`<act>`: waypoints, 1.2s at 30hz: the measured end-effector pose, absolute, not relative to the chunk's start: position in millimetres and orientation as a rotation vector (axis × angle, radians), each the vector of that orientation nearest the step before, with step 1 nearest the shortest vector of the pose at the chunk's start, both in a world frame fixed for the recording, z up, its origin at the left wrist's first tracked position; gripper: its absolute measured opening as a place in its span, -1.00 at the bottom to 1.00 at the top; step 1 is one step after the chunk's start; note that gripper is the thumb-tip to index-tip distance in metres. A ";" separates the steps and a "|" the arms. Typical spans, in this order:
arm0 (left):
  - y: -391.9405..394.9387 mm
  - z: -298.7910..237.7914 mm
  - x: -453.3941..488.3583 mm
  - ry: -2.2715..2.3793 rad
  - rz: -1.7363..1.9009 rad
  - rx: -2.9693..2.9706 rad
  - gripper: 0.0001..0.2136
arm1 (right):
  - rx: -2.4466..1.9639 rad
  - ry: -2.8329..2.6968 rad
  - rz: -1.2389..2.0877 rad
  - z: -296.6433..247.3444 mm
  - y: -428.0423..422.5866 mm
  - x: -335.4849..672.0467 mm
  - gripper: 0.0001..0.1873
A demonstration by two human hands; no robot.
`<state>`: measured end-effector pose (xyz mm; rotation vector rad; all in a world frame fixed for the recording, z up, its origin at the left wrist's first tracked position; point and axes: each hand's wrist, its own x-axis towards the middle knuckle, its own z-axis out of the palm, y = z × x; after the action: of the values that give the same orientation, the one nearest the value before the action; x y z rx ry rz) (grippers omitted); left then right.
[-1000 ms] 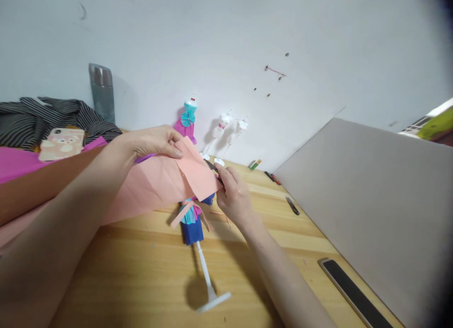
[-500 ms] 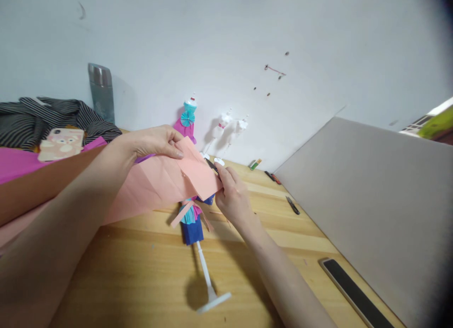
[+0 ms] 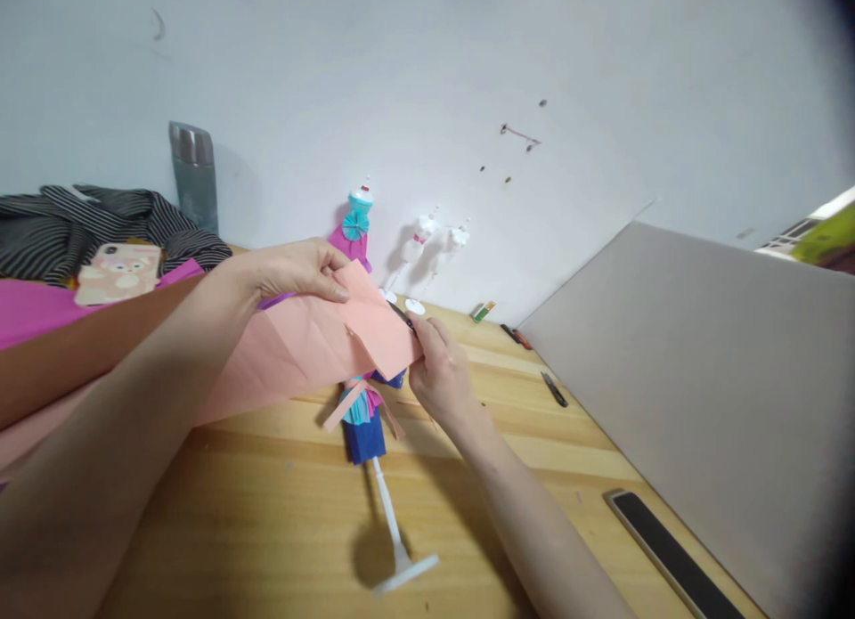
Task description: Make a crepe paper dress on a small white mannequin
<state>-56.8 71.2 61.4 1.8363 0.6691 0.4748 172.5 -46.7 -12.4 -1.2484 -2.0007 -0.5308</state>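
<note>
My left hand (image 3: 294, 270) pinches the upper edge of a salmon-pink crepe paper sheet (image 3: 300, 347) held above the wooden table (image 3: 267, 512). My right hand (image 3: 439, 370) is closed round a small dark tool (image 3: 401, 316), probably scissors, whose tip meets the paper's right edge. Under the paper lies a small white mannequin stand (image 3: 394, 534) dressed in blue, teal and pink paper (image 3: 362, 423), its base pointing toward me.
Against the wall stand a mannequin in a pink and teal dress (image 3: 354, 232) and two bare white ones (image 3: 434, 245). Magenta paper (image 3: 33, 312), a phone (image 3: 117, 273), striped cloth (image 3: 100, 214) and a steel bottle (image 3: 193, 178) are at left. A grey board (image 3: 701, 378) leans right, a dark phone (image 3: 661, 548) below it.
Almost nothing differs. My right hand has shifted very slightly along the paper's edge; my left hand keeps its pinch.
</note>
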 end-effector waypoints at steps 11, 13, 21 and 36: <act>71.2 61.0 -55.1 0.653 0.499 1.854 -0.89 | -1.231 -1.985 -0.490 -11.5 -46.5 171.4 -0.49; 71.3 60.8 -54.9 0.655 0.495 1.850 -0.89 | -1.238 -1.985 -0.486 -11.4 -46.4 171.2 -0.49; 71.8 61.4 -55.7 0.676 0.492 1.841 -0.88 | -1.234 -1.992 -0.515 -11.9 -46.2 171.3 -0.49; 70.4 59.5 -53.1 0.623 0.488 1.859 -0.90 | -1.253 -1.978 -0.473 -12.0 -47.9 170.9 -0.44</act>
<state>-53.1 70.4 59.5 1.8593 0.6229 0.4885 170.9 -47.9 -12.0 -1.2526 -1.9783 -0.4727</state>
